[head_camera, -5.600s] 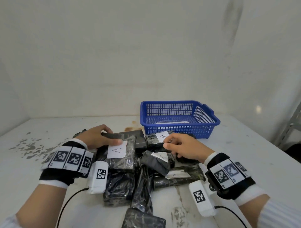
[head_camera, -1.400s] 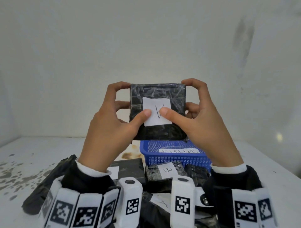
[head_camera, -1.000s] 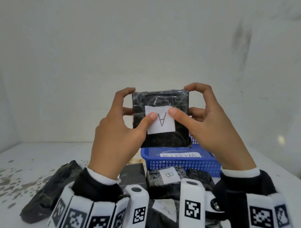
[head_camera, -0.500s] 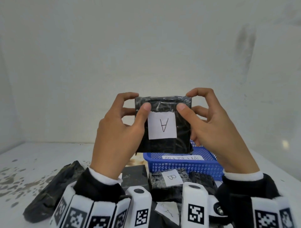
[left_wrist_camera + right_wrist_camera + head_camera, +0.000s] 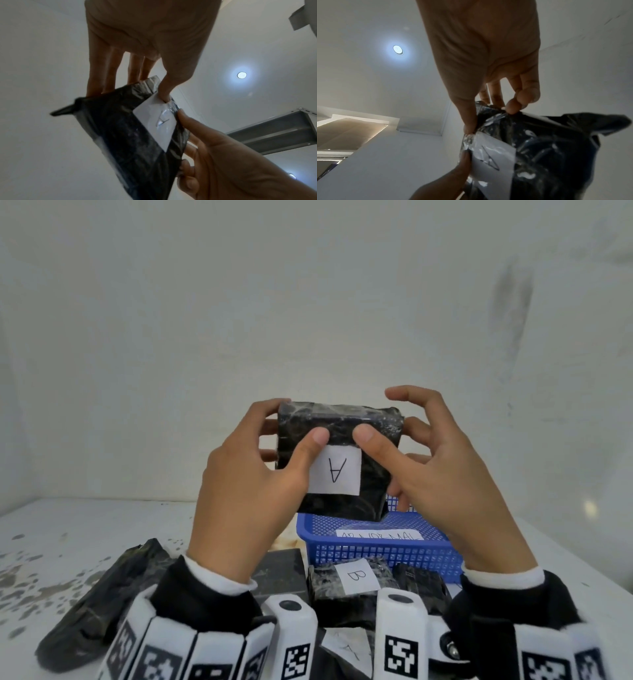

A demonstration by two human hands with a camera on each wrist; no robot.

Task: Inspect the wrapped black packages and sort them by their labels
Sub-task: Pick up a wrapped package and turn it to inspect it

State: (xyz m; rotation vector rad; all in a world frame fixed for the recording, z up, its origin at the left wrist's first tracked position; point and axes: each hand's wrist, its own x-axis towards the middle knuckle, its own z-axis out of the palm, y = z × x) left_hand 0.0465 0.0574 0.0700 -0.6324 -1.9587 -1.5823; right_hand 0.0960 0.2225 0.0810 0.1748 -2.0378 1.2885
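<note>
The left hand [image 5: 246, 484] and right hand [image 5: 435, 474] hold a black plastic-wrapped package [image 5: 342, 440] with a white paper label marked "A" [image 5: 335, 475] upright above the blue plastic mesh basket [image 5: 376, 546], thumbs in front and fingers [image 5: 263, 436] curled behind. More wrapped packages [image 5: 102, 594] lie on the white tabletop [image 5: 85, 525].

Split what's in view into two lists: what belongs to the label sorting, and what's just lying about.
Part of the job:
- package marked A, held up by left hand and right hand
- package marked B on the table
- other black packages
- blue basket

Just there:
- table
- wall
</note>
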